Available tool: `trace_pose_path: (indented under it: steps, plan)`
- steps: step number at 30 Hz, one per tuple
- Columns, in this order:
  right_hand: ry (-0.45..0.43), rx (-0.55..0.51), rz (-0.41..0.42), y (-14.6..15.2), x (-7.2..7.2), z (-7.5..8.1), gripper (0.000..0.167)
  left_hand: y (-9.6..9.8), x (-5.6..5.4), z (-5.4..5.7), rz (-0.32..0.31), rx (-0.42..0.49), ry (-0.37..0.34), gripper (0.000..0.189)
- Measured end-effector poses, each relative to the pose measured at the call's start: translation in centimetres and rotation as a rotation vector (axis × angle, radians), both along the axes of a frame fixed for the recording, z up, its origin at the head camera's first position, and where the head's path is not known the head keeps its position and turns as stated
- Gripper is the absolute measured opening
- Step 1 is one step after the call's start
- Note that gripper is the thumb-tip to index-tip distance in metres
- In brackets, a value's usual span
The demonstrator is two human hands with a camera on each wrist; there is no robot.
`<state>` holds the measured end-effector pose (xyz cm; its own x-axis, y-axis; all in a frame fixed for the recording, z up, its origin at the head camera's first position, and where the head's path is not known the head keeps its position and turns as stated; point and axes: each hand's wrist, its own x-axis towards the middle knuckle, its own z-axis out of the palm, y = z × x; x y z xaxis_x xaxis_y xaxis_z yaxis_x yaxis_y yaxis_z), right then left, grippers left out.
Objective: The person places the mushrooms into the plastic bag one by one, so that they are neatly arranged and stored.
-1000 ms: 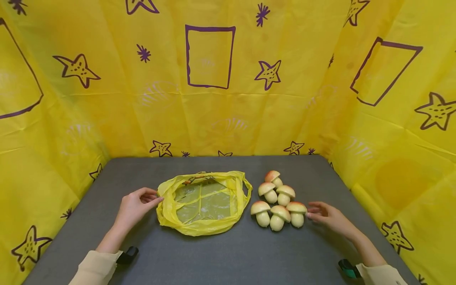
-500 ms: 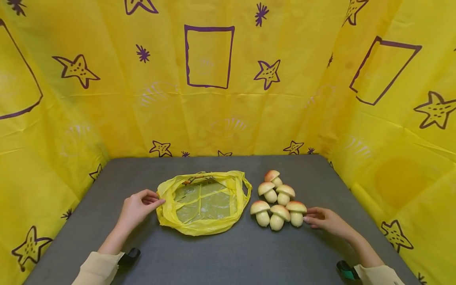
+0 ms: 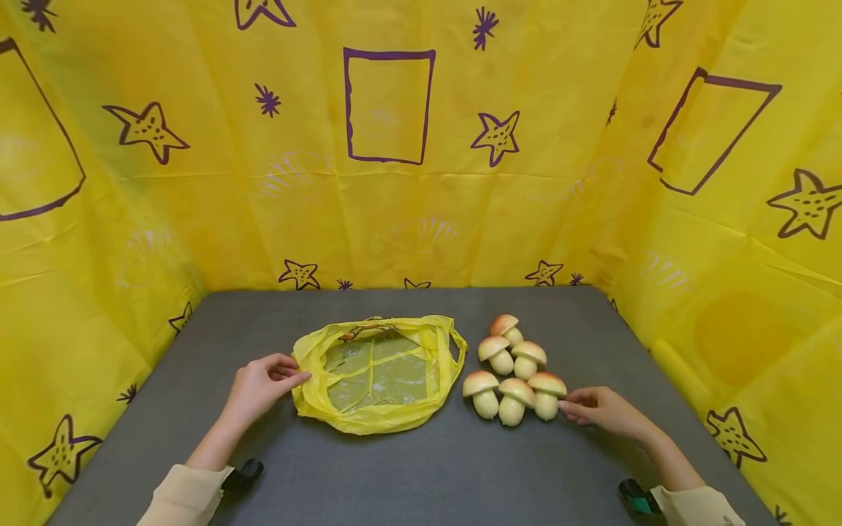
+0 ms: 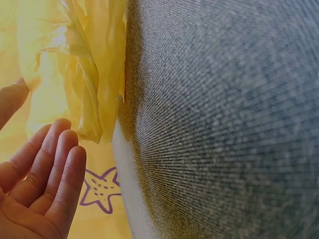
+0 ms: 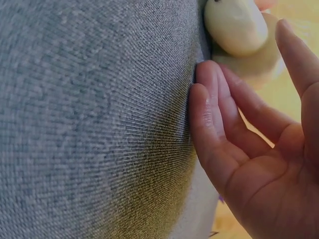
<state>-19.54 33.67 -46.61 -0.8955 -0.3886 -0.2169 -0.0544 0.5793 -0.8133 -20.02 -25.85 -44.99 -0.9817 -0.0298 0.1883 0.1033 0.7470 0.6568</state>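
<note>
1. Pictured left of center on a gray table (image 3: 368, 482): a yellow plastic bag (image 3: 388, 422), mouth wide and facing up, with a handle loop at the right end and part of a printed design along the back inner wall.
2. Seen at the left end of the bag: the left hand (image 3: 263, 383), fingers side by side and nearly straight, thumb apart from them. Touching the plastic at the rim, without curling round it.
3. Grouped just right of the bag: six mushrooms (image 3: 525, 367), pale-stemmed, with cream caps flushed red. Arranged with one at the back, two in the middle and three in front, packed close together.
4. Shown at the right edge of the group: the right hand (image 3: 605, 410), fingers gently bent and thumb held well away from them, grasping nothing. Placed with fingertips at the stem of the front-right mushroom (image 3: 547, 400); in the right wrist view, close to the tabletop as well, contact there hard to confirm.
5. Worn on the arms: a left sleeve (image 3: 187, 491) and a right sleeve (image 3: 699, 505), both cream, each beside a dark wrist device, the left device (image 3: 243, 476) black, the right device (image 3: 638, 500) black with green.
6. Hung behind and along both sides: a yellow cloth (image 3: 421, 197) printed with purple-outlined stars and frames.
</note>
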Motion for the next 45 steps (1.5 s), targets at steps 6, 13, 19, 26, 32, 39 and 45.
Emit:
trace_pose_path:
  steps: [6, 13, 19, 26, 32, 39, 45]
  plan:
    - [-0.018, -0.042, 0.01, -0.3, 0.1, 0.2, 0.04, 0.1, 0.0, 0.1, -0.008, 0.002, 0.003, 0.039]
    - [0.007, -0.049, -0.021, -0.7, -0.1, 0.1, 0.053, 0.2, 0.0, 0.0, -0.012, 0.002, 0.009, 0.038]
    - [0.055, -0.036, -0.042, -1.0, -0.2, 0.1, 0.055, 0.3, 0.1, 0.1, -0.018, 0.014, 0.004, 0.039]
    - [0.072, -0.013, -0.053, -1.5, -0.4, 0.1, 0.056, 0.2, 0.2, 0.2, -0.014, 0.047, -0.004, 0.034]
    - [0.106, -0.015, -0.042, -1.8, -0.7, -0.2, 0.048, 0.2, 0.0, 0.0, -0.031, 0.066, -0.046, 0.035]
    - [0.108, -0.036, -0.04, -2.0, -0.9, -0.3, 0.044, 0.3, 0.0, -0.2, -0.03, 0.066, -0.087, 0.036]
    - [0.088, -0.028, -0.056, -2.0, -1.1, -0.3, 0.045, 0.4, 0.0, -0.1, -0.027, 0.071, -0.099, 0.033]
